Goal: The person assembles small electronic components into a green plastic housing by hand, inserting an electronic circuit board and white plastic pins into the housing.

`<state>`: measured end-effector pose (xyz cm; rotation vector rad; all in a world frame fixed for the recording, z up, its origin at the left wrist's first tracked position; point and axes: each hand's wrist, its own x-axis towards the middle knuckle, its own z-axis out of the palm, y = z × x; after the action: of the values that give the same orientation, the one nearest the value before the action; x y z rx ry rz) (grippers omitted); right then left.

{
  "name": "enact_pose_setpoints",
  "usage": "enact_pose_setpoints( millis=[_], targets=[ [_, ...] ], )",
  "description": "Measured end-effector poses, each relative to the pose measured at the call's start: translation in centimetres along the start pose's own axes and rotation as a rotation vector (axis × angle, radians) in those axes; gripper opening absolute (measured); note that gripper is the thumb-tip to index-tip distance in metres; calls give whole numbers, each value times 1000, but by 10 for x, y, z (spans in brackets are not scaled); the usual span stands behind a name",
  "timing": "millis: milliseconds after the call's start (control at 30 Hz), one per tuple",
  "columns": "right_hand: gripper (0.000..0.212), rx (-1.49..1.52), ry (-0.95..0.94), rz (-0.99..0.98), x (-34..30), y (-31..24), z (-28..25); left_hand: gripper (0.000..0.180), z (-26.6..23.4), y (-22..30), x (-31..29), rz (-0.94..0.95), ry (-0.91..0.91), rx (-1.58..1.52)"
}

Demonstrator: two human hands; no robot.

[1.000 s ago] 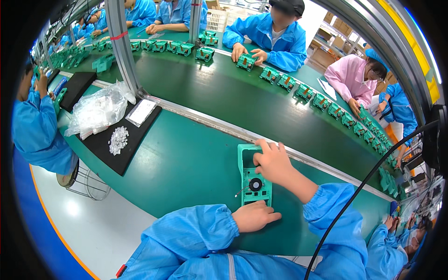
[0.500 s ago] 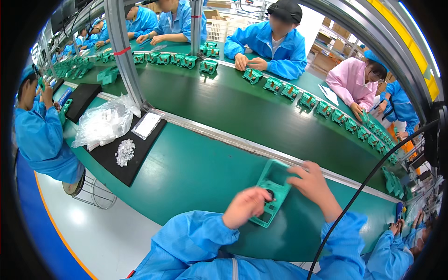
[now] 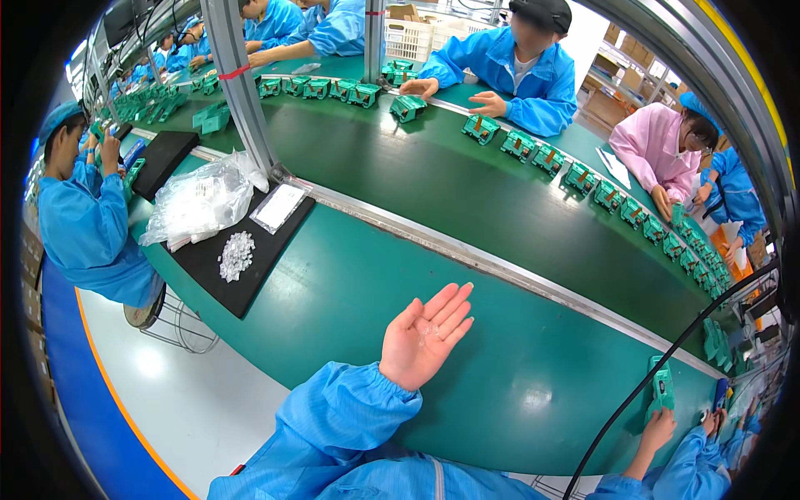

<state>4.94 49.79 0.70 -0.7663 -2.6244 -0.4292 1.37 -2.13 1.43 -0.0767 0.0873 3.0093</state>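
My left hand (image 3: 423,337) is held palm up above the green table, fingers stretched out. A few tiny clear pieces (image 3: 431,331) seem to lie on its palm, too small to make out well. Far to the right, my right hand (image 3: 658,427) is closed on the near end of a green plastic housing (image 3: 662,385), at the table's right side. A pile of small clear pieces (image 3: 237,256) rests on a black mat (image 3: 218,287) to the left of my left hand.
A clear plastic bag (image 3: 204,208) and a white label sheet in a sleeve (image 3: 279,207) share the mat. Beyond a metal rail, green assemblies (image 3: 547,158) line a conveyor belt (image 3: 392,183). A black cable (image 3: 633,396) hangs across the right. Co-workers sit around.
The green housing has gone from in front of me to the far right with my right hand. My left hand has turned palm up. Across the belt, a co-worker's assembly has shifted left.
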Motion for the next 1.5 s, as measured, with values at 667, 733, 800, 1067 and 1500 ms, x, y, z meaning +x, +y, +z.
enact_pose_setpoints(
  millis=[667, 733, 800, 1067, 1500],
  targets=[
    [9, 1204, -48, -1357, -100, -364, -148, 61, -10, -7, 6, -103, -62, 77],
    [9, 1341, -106, -1291, -99, -366, -141, 58, -11, -6, 9, -93, -36, 104],
    [8, 1371, -90, -1263, -101, -367, -131, 55, -15, -6, 12, -94, -14, 133],
    [5, 1476, -8, -1077, -94, -371, -121, 28, -26, -3, 15, -135, 112, 428],
    [6, 1802, -561, -973, -95, -372, -111, 20, -24, -3, 13, -79, 191, 578]
  ],
)
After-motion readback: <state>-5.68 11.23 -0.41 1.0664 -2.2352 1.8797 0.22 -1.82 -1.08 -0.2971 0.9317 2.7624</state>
